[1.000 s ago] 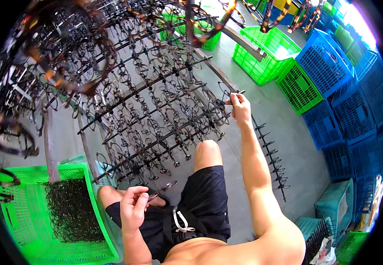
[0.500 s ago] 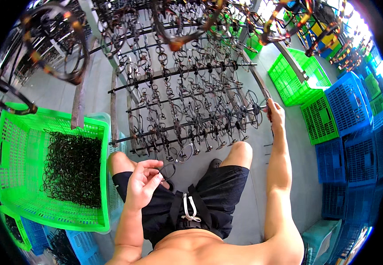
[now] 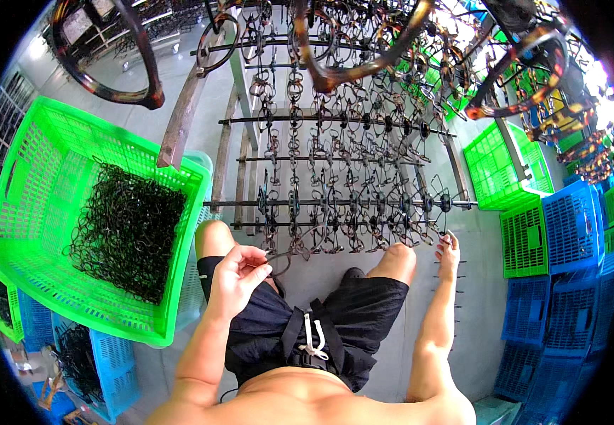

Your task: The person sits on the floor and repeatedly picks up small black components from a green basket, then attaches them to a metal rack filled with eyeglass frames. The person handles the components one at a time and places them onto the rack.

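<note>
My left hand (image 3: 234, 280) is closed in a pinch above my left thigh. Between its fingertips is a dark eyeglass frame (image 3: 289, 263), its rims pointing toward the rack. In front of me stands a metal rack (image 3: 335, 203) with several rows of dark bars, and many eyeglass frames (image 3: 353, 219) hang from them. My right hand (image 3: 449, 256) is just below the rack's lower right end, fingers bent and drawn together. Whatever its fingertips pinch, if anything, is too small to make out.
A bright green crate (image 3: 101, 312) at my left holds a heap of dark frames (image 3: 133, 230). Blue crates (image 3: 569, 234) and green crates (image 3: 523, 244) are stacked at the right. Tortoiseshell frames (image 3: 363, 71) hang close overhead.
My right hand has left the rack's side bar and come down toward me, below the rack's end. My left hand still holds the eyeglass frame. The whole view has shifted.
</note>
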`<action>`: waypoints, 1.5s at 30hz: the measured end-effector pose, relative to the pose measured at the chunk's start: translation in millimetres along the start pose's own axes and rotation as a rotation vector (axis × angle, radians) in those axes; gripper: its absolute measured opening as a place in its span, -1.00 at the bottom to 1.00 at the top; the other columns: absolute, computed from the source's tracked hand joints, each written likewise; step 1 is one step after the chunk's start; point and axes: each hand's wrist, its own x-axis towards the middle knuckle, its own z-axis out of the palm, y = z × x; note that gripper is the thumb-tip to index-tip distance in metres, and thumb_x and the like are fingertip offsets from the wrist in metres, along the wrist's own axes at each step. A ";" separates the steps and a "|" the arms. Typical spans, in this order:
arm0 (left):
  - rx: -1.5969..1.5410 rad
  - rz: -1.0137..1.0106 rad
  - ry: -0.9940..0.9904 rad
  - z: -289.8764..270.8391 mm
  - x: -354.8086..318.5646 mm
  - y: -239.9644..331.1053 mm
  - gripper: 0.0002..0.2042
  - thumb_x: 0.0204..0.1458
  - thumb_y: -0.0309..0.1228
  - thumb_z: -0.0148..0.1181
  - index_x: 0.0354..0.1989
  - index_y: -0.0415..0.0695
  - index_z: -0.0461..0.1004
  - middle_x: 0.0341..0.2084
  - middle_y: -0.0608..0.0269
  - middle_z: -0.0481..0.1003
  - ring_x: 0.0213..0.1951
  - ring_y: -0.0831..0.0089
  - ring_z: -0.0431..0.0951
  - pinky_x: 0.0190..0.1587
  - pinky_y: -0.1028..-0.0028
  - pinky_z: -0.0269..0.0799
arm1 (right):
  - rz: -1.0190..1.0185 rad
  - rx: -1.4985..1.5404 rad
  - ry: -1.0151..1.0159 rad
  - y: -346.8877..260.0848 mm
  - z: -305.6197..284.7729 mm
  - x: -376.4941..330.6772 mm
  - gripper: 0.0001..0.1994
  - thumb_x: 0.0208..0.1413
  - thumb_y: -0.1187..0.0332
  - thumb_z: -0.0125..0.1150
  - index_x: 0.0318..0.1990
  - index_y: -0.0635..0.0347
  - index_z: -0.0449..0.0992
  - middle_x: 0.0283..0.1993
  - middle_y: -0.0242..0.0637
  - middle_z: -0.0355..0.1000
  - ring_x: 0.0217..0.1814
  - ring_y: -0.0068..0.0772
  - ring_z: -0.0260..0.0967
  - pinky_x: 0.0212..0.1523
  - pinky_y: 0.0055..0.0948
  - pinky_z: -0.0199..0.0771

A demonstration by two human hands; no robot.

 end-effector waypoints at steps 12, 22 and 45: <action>-0.312 -0.123 -0.021 6.8 3.2 -10.9 -0.76 -0.05 -0.63 0.19 -0.18 -0.23 0.38 -0.38 0.34 0.42 -0.32 0.59 0.44 -0.19 0.58 0.42 | 0.003 0.484 0.050 17.8 16.6 0.3 -0.64 0.10 0.13 0.13 0.02 -0.05 0.26 -0.13 -0.43 0.37 -0.24 -0.51 0.34 -0.32 -0.55 0.32; -0.207 -0.093 -0.021 14.1 -6.7 -16.6 -0.83 -0.01 -0.62 0.16 -0.22 -0.32 0.42 -0.40 0.25 0.48 -0.35 0.51 0.52 -0.21 0.60 0.43 | -0.626 -0.132 -0.394 -95.3 183.0 -238.2 -0.68 0.09 0.31 -0.03 -0.04 0.30 0.31 -0.11 -0.15 0.27 -0.04 -0.26 0.21 0.02 -0.36 0.19; 1.155 -0.861 0.447 -261.5 69.5 -111.4 -0.50 0.07 -0.12 0.00 0.17 -0.03 0.19 0.26 0.10 -0.06 0.22 -0.09 -0.03 0.13 -0.03 0.18 | 0.203 0.396 -0.634 -128.2 332.1 -282.9 -0.69 0.23 0.13 -0.10 -0.07 0.17 0.35 -0.66 -0.49 0.13 -0.77 -0.62 0.19 -0.79 -0.63 0.03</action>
